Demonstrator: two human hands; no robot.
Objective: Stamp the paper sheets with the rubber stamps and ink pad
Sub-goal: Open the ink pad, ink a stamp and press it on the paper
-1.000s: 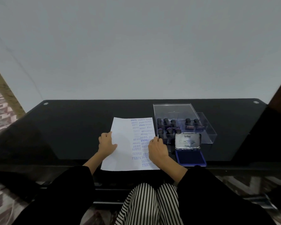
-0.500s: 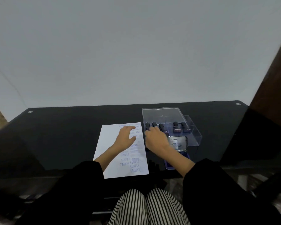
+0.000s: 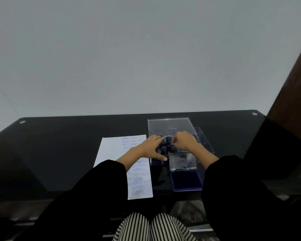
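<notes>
Black glass table (image 3: 59,153) spreads wide; a round metal fitting (image 3: 22,122) at its far-left corner; plain grey wall (image 3: 146,58) behind; brown wooden panel (image 3: 294,80) right; striped trousers (image 3: 155,226) below.

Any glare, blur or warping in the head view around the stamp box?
Head view: dim, even light, no hard glare, faint sheen on the black table. Head view: wide-angle bows the table's far edge. Head view: left hand and right hand look soft over the stamp box.

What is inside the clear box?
Dark rubber stamps stand upright inside the box. The left hand and right hand reach over it and cover much of it, so the stamp count is hidden.
</notes>
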